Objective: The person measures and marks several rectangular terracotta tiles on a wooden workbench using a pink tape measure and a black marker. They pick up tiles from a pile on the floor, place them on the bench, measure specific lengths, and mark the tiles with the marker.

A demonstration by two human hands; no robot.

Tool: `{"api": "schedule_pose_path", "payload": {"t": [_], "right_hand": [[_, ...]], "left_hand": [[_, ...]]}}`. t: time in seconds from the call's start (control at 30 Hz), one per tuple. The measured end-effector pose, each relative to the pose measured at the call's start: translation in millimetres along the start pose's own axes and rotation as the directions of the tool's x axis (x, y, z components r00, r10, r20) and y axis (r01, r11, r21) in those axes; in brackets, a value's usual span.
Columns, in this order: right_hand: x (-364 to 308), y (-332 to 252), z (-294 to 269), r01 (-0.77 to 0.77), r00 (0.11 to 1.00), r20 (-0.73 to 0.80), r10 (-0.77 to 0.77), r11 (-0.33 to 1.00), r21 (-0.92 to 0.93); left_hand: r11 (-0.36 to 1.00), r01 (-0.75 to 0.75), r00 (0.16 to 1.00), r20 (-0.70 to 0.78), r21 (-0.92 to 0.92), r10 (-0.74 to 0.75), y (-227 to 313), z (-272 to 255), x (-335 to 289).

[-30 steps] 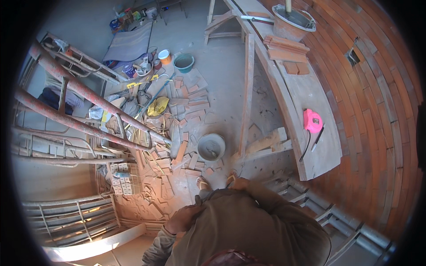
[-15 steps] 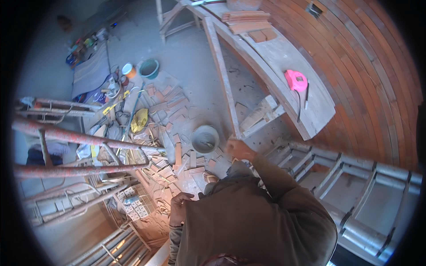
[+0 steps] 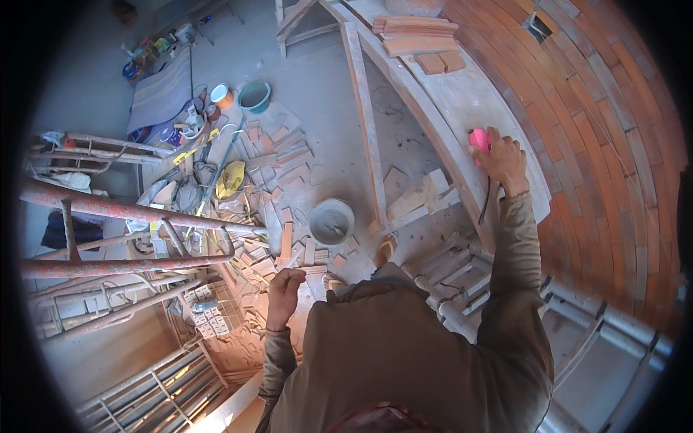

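Observation:
My right hand (image 3: 505,164) reaches out to the wooden plank platform (image 3: 473,101), its fingers closed over a pink tape measure (image 3: 477,140). A dark strap (image 3: 486,206) hangs from the tape over the plank's edge. The slim black pen-like thing beside the tape is mostly hidden by the hand. Low in front of my body, my left hand (image 3: 284,294) is held up with thumb and fingers pressed together. Whatever it pinches, if anything, is too small to make out.
Reddish brick strips (image 3: 419,36) are stacked at the plank's far end, against a curved brick-strip wall (image 3: 577,94). Below stands a mortar bucket (image 3: 331,222) amid scattered tile pieces (image 3: 278,169). Red scaffold pipes (image 3: 130,216) cross at left; a metal ladder (image 3: 577,317) lies right.
My right arm has stretched forward and right from near my body, and its hand has closed over the tape measure. The left hand has come away from my clothing, slightly up and left.

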State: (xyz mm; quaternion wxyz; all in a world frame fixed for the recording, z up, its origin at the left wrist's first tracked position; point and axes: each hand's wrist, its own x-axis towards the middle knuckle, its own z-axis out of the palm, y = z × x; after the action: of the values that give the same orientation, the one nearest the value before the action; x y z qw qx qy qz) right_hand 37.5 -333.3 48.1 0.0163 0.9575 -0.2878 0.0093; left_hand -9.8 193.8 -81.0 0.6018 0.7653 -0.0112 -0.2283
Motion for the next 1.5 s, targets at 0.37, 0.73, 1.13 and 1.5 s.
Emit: {"api": "schedule_pose_path", "payload": {"t": [0.37, 0.73, 1.13, 1.5], "right_hand": [[-11, -27, -37, 0.596, 0.803, -0.301, -0.515, 0.687, 0.414], [-58, -81, -49, 0.870, 0.403, -0.560, -0.724, 0.493, -0.011], [119, -125, -35, 0.811, 0.559, -0.058, -0.827, 0.530, 0.248], [279, -149, -10, 0.635, 0.772, -0.113, -0.625, 0.764, 0.114]], "left_hand": [[0.919, 0.037, 0.954, 0.287, -0.392, 0.084, 128, 166, 51], [0.448, 0.074, 0.976, 0.157, -0.891, 0.152, 199, 222, 86], [0.192, 0.165, 0.927, 0.218, -0.967, 0.304, 71, 179, 206], [0.182, 0.408, 0.913, 0.400, -0.894, -0.085, 51, 72, 309]]}}
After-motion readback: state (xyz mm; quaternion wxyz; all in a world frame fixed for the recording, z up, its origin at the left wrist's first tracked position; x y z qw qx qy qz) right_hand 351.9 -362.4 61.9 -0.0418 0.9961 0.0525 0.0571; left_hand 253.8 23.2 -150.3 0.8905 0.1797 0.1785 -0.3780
